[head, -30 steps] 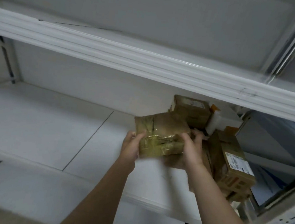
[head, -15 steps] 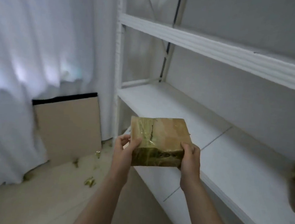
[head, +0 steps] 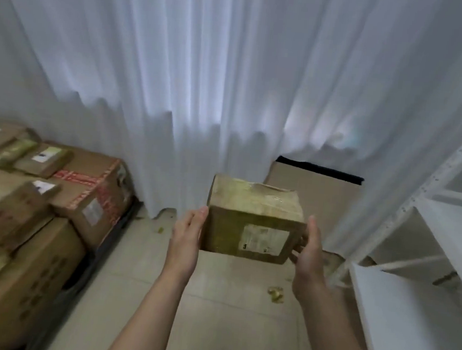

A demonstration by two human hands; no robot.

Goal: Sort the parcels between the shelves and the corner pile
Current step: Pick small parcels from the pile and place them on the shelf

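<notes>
Both bare forearms reached forward. The left hand [head: 186, 236] pressed flat, fingers straight and pointing up, against the parcel [head: 250, 224]; the right hand [head: 308, 254] curled its fingers round the opposite side.

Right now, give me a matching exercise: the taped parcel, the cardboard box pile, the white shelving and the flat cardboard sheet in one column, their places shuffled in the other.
1 taped parcel
2 cardboard box pile
3 white shelving
4 flat cardboard sheet

A far right
B between left hand and right hand
C leaning on the curtain
D on the left

Pairs: 1-B, 2-D, 3-A, 4-C.
</notes>
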